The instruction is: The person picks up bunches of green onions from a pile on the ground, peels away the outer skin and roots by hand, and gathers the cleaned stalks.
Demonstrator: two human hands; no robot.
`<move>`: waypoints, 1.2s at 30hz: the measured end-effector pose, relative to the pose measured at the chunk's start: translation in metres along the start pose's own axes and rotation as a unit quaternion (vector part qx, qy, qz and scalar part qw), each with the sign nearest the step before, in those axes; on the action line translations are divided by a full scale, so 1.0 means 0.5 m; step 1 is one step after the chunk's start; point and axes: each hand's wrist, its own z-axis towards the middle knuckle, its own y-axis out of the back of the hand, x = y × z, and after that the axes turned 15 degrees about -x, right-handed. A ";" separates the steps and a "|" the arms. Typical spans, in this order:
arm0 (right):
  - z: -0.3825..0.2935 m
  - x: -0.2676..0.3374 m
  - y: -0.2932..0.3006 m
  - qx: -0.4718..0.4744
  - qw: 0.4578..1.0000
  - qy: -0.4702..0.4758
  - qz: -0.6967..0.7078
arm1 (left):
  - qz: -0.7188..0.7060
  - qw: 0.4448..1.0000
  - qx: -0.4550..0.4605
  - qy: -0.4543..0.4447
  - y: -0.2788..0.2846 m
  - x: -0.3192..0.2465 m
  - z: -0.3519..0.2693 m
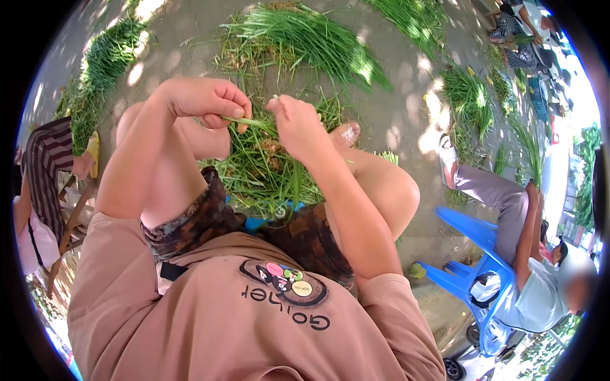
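Observation:
My left hand [212, 102] pinches a thin green stalk [245, 122] between thumb and fingers. The stalk points toward my right hand [300, 126], whose fingers are curled around green stalks, with a pale tip showing at the fingertips. What lies inside that palm is mostly hidden. Below both hands, between my bent knees, is a loose heap of long green blades and stalks [267, 178] with brown, dry bits mixed in. Beyond my hands a larger bundle of long green stalks [305, 40] lies on the ground, its brownish, ragged end to the left.
More green bundles lie at far left [109, 52], top right [410, 19] and right [469, 97]. A person in striped trousers [50, 166] sits at left. Another person [533, 290] sits at right on a blue plastic chair [486, 266]. Several people are farther off, near a green crate [538, 97].

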 end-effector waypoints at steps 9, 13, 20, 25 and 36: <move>0.046 0.009 0.018 0.080 0.967 -0.218 0.107 | 0.014 0.994 -0.062 -0.094 0.041 -0.003 -0.046; 0.072 -0.006 0.048 0.037 0.947 -0.284 0.146 | 0.026 0.986 -0.064 -0.154 0.088 0.002 -0.071; 0.080 0.001 0.038 0.038 0.934 -0.304 0.182 | 0.096 0.948 -0.183 -0.244 0.047 0.000 -0.062; 0.066 0.037 -0.006 0.072 0.971 -0.221 0.061 | 0.095 0.975 -0.145 -0.138 0.030 -0.020 -0.048; 0.068 -0.018 -0.017 -0.013 0.996 -0.068 -0.052 | 0.146 0.977 -0.150 -0.042 -0.013 -0.025 -0.074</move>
